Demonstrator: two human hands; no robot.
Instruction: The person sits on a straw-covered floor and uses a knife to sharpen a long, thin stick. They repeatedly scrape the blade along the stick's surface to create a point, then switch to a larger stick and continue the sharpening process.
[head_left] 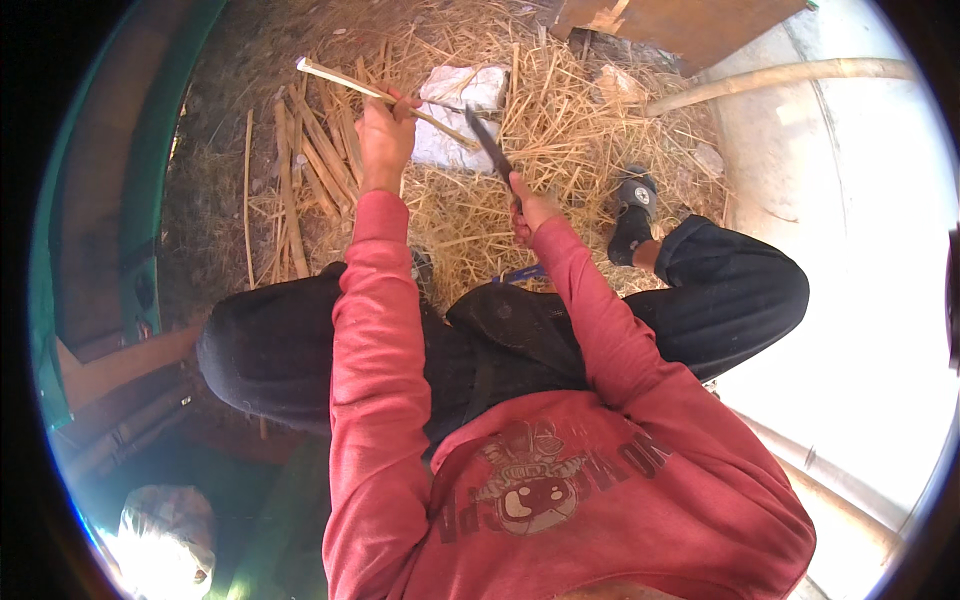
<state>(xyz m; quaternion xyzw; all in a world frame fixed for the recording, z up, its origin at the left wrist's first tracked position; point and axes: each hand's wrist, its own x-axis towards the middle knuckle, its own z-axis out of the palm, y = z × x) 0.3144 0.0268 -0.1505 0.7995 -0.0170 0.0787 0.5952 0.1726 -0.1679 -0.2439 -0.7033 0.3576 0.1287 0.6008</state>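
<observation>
My left hand [388, 135] is closed around a pale split stick [345, 80], which looks like bamboo. The stick slants from far left down toward the right, its right end over a whitish block [440, 145] on the ground. I cannot tell whether the stick touches the block. In my right hand [532, 212] is a dark-bladed knife [487, 138], gripped by its handle. The blade points up and to the left, its tip near the stick's right end. A second whitish block face [465, 87] shows just beyond the stick.
Straw-like shavings [560, 130] cover the ground around the blocks. Several split sticks [315, 150] lie in a pile on the left. A long pole [780, 82] and a wooden board [690, 30] are at far right. Something blue [520, 273] lies between my legs.
</observation>
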